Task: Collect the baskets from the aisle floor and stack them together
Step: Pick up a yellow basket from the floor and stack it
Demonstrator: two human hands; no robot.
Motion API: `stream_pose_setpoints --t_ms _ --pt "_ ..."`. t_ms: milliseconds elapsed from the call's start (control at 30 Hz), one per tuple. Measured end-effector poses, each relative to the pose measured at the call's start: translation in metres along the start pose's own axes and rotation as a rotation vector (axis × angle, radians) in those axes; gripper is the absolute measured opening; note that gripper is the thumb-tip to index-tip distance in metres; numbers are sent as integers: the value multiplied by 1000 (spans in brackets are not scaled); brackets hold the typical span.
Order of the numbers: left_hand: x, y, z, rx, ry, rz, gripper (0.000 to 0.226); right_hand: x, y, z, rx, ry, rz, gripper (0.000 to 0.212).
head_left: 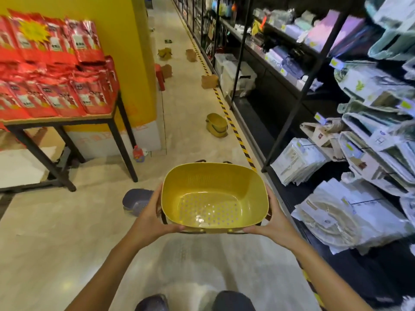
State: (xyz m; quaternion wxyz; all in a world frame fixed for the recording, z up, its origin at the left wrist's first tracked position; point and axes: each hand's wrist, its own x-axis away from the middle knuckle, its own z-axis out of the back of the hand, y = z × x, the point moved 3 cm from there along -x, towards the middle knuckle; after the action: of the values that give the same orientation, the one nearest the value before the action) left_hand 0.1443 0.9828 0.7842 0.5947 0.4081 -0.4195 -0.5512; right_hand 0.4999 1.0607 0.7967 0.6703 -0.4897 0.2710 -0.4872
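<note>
I hold a yellow perforated basket point(214, 198) upright above the floor, its dark handles hanging down. My left hand point(155, 215) grips its left side and my right hand point(272, 217) grips its right side. Another yellow basket point(216, 125) lies tipped on its side on the aisle floor ahead, near the striped tape. Further down the aisle several more baskets lie scattered, one by the shelf point(209, 81), one beside a red stool point(167, 71), and two further back point(165, 53) point(191, 55).
A black-legged table point(67, 122) piled with red packets stands on the left against a yellow pillar point(125, 41). Black shelving point(292, 90) with packaged goods lines the right. A grey shoe point(137, 202) and a small bottle point(138, 153) lie on the floor. A red stool point(160, 76) stands by the pillar.
</note>
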Motion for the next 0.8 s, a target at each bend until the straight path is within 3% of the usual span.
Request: stream_pose_setpoints --t_ms 400,800 --pt "-297 -29 79 -51 -15 23 137 -310 8 28 -26 -26 -17 141" --pt "-578 -18 175 -176 14 36 136 -608 -29 57 2 -37 -24 141"
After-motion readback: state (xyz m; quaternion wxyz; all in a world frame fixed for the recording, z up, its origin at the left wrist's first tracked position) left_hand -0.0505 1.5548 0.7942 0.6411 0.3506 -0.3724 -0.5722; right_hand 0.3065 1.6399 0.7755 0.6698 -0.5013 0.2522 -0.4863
